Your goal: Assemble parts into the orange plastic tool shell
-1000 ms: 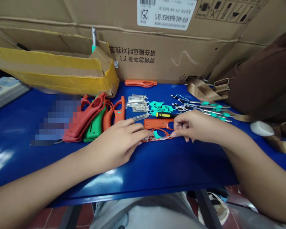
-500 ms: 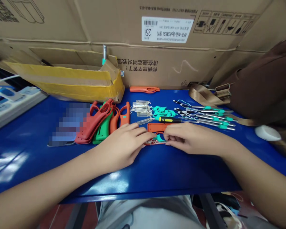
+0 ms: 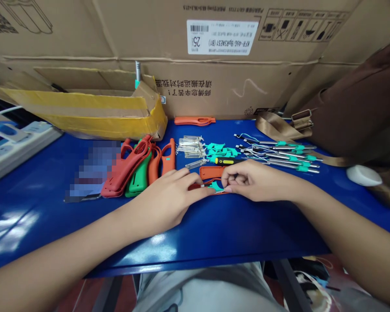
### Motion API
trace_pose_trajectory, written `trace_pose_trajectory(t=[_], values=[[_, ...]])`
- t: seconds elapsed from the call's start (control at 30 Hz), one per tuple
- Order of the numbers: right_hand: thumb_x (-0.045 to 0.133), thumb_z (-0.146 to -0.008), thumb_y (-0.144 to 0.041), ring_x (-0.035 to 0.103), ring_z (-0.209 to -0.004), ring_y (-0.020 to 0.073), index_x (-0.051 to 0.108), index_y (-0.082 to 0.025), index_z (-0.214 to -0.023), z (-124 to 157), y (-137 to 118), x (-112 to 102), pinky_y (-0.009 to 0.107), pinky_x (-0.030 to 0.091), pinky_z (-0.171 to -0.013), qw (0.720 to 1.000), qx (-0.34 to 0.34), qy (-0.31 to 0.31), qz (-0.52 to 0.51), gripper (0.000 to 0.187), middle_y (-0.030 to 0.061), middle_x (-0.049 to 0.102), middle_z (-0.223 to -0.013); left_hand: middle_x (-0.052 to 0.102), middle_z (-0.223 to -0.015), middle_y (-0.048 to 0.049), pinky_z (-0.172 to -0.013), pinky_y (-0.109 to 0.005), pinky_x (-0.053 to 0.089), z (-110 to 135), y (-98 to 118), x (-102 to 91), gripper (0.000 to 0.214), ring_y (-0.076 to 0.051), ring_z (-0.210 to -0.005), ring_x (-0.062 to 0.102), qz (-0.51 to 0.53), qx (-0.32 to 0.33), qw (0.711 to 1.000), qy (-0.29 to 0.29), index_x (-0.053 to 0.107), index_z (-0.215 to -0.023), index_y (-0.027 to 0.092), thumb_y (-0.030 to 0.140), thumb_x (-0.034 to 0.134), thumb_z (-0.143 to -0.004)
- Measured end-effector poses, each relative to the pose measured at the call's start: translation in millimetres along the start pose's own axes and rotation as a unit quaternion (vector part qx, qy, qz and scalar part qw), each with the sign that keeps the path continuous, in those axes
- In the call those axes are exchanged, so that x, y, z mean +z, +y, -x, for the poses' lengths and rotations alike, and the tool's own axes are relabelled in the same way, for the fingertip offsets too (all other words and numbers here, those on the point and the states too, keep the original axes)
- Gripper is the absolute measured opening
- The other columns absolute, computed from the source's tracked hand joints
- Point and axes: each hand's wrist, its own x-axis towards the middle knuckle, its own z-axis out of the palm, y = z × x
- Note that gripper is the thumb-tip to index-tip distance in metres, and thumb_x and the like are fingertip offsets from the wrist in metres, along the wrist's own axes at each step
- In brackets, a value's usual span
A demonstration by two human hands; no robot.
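Observation:
An orange plastic handle casing (image 3: 223, 192) lies open side up on the blue table between my hands. Inside it sits a teal trigger piece (image 3: 217, 186), with wires around it. My left hand (image 3: 164, 198) is closed over the casing's left end, thumb and fingers pressed onto it. At the right end, my right hand (image 3: 255, 180) pinches thumb against fingers beside the teal piece; what lies between the fingertips is hidden. Just behind them is another orange casing half (image 3: 211, 173). A black and yellow screwdriver (image 3: 226, 161) lies behind my right hand, which covers part of it.
Red, green and orange casings (image 3: 128, 171) are piled to the left. Clear parts (image 3: 191, 147), teal pieces (image 3: 222, 150) and metal rods with wires (image 3: 289, 158) lie behind my hands. A yellow-taped box (image 3: 117, 117), power strip (image 3: 26, 138), strap (image 3: 273, 128) and white mouse (image 3: 364, 175) surround them.
My right hand has shifted slightly up and left, its fingers curled more. My left thumb now stretches further right over the casing, beside the teal piece. The view has shifted a little.

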Motion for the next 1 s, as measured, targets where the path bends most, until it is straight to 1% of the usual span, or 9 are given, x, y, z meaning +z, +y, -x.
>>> trace_pose_trajectory(t=[0.1,0.2,0.27,0.37,0.47,0.6,0.7,0.87,1.0], values=[[0.057,-0.085,-0.016,0.045,-0.057,0.009,0.067,-0.019,-0.084,1.2,1.5,-0.9,0.022,0.035,-0.052,0.999,-0.018,0.008,0.033,0.01,-0.0034,0.058,-0.067,0.059,-0.117,-0.0108,-0.091,-0.044,0.051,0.1,0.5,0.5,0.055,-0.027,-0.104,0.054,-0.013,-0.003,1.0,-0.01,0.05,-0.146,0.028,0.009,0.048,-0.094],[0.057,-0.086,-0.016,0.05,-0.061,0.0098,0.07,-0.018,-0.086,3.7,2.3,-2.5,0.023,0.038,-0.055,0.995,-0.063,0.013,0.073,0.013,-0.0015,0.063,-0.073,0.058,-0.117,-0.0109,-0.091,-0.044,0.051,0.6,1.0,1.9,0.056,-0.027,-0.104,0.053,-0.025,-0.002,1.0,-0.012,0.049,-0.147,0.029,0.009,0.048,-0.095],[0.06,-0.088,-0.02,0.052,-0.062,0.0098,0.07,-0.018,-0.089,5.2,2.1,-3.4,0.022,0.04,-0.057,0.992,-0.089,0.011,0.085,0.01,-0.0015,0.062,-0.075,0.058,-0.116,-0.0108,-0.09,-0.044,0.051,0.8,1.4,3.4,0.057,-0.027,-0.102,0.053,-0.033,0.0,0.999,-0.011,0.047,-0.148,0.03,0.009,0.048,-0.095],[0.063,-0.088,-0.023,0.051,-0.06,0.0092,0.069,-0.018,-0.09,6.0,1.3,-4.1,0.022,0.039,-0.057,0.989,-0.107,0.014,0.106,0.008,-0.0029,0.059,-0.071,0.057,-0.114,-0.0105,-0.088,-0.043,0.052,1.1,1.6,5.3,0.059,-0.026,-0.099,0.053,-0.041,-0.001,0.999,-0.014,0.044,-0.15,0.032,0.009,0.048,-0.095],[0.062,-0.089,-0.018,0.052,-0.062,0.0093,0.069,-0.018,-0.088,5.6,1.0,-4.2,0.022,0.039,-0.058,0.983,-0.129,0.017,0.133,0.007,-0.0023,0.06,-0.073,0.057,-0.113,-0.0106,-0.089,-0.043,0.052,1.0,1.1,5.7,0.06,-0.026,-0.1,0.053,-0.045,0.001,0.999,-0.012,0.044,-0.15,0.031,0.009,0.048,-0.095],[0.057,-0.09,-0.012,0.058,-0.072,0.0108,0.069,-0.017,-0.087,5.0,1.5,-5.0,0.022,0.041,-0.067,0.976,-0.174,0.015,0.133,0.014,0.0004,0.066,-0.081,0.058,-0.113,-0.0109,-0.089,-0.042,0.052,0.8,0.2,3.9,0.06,-0.025,-0.1,0.054,-0.051,0.011,0.999,-0.013,0.045,-0.15,0.029,0.008,0.048,-0.094],[0.056,-0.091,-0.011,0.059,-0.073,0.0116,0.069,-0.017,-0.088,4.9,1.9,-5.8,0.023,0.042,-0.069,0.973,-0.183,0.015,0.138,0.015,0.0011,0.066,-0.081,0.059,-0.114,-0.0111,-0.088,-0.041,0.053,1.3,0.6,2.4,0.061,-0.025,-0.099,0.055,-0.061,0.016,0.998,-0.017,0.043,-0.151,0.029,0.008,0.048,-0.094],[0.055,-0.091,-0.013,0.056,-0.068,0.0114,0.068,-0.017,-0.085,4.5,2.0,-5.8,0.023,0.041,-0.064,0.97,-0.187,0.016,0.154,0.015,0.0007,0.063,-0.076,0.059,-0.116,-0.0118,-0.086,-0.041,0.053,1.3,2.0,1.2,0.06,-0.025,-0.098,0.055,-0.078,0.019,0.997,-0.02,0.044,-0.151,0.031,0.009,0.048,-0.096],[0.058,-0.089,-0.016,0.053,-0.063,0.0107,0.068,-0.017,-0.084,3.6,0.1,-4.5,0.023,0.039,-0.062,0.967,-0.195,0.018,0.166,0.011,-0.0005,0.059,-0.071,0.059,-0.115,-0.012,-0.084,-0.04,0.053,0.8,2.4,0.7,0.06,-0.025,-0.096,0.054,-0.082,0.018,0.996,-0.024,0.043,-0.151,0.031,0.009,0.048,-0.095]])
